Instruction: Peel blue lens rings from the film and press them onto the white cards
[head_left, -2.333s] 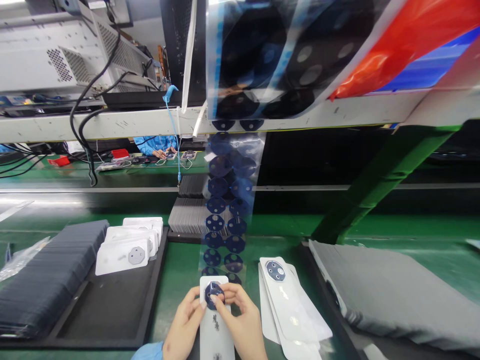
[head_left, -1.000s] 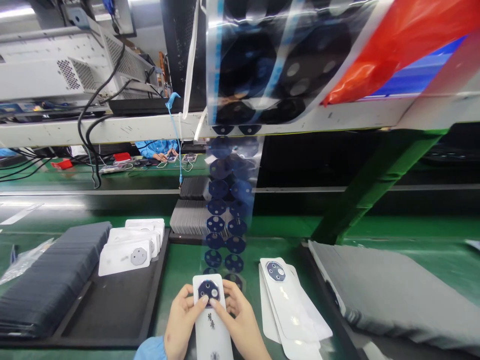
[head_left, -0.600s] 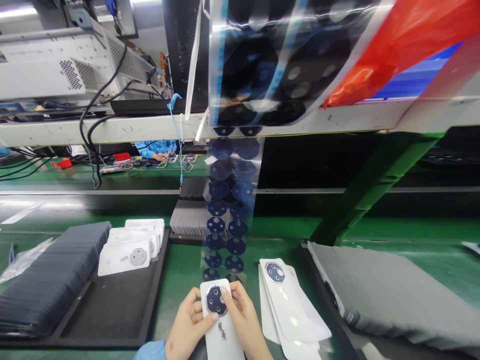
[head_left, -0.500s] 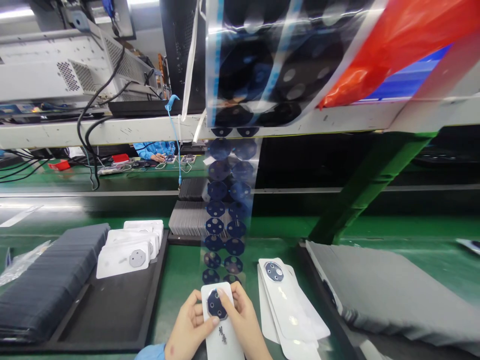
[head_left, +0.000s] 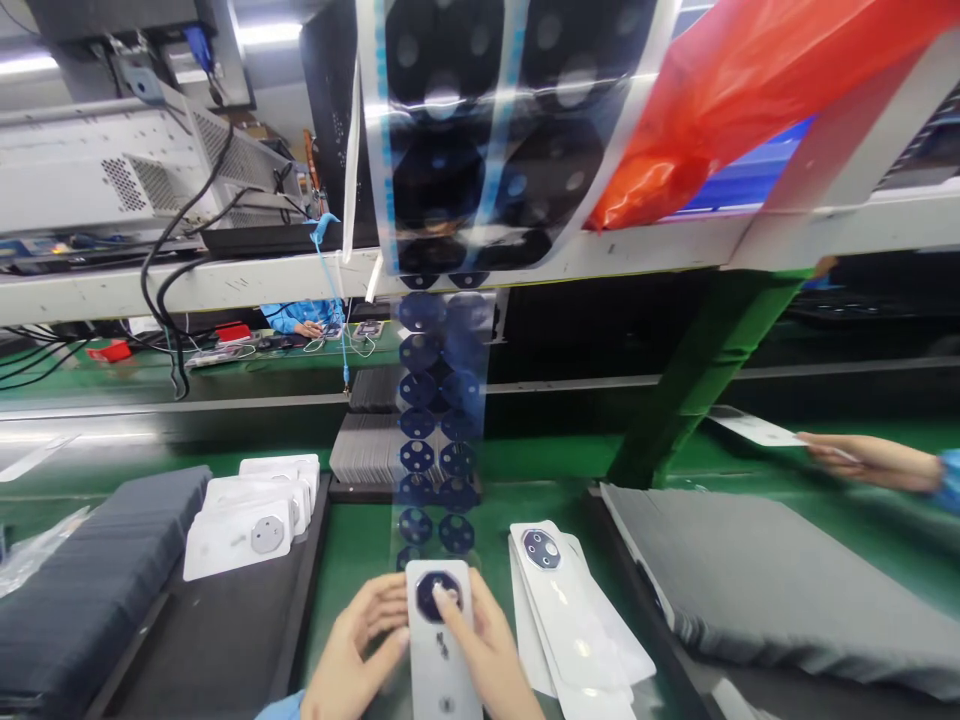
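A white phone back cover stands upright before me, with dark lettering below its round dark camera patch. Along the cover's left edge, my left hand grips it with curled fingers and the thumb at the side. My right hand is closed round the right edge, its thumb pressed on the camera patch and hiding part of it. Just behind hangs a clear strip of dark round stickers. To the right lie several overlapping white back covers, the top one with a dark camera patch.
On the left, white covers rest on a black tray beside a dark stack. A grey stack lies right. Another person's hand holds a white panel. A red plastic bag hangs over the shelf.
My left thumb has moved off the camera patch to the cover's left edge. My right thumb has shifted over the patch's middle. Another person's hand with a white panel has appeared at right.
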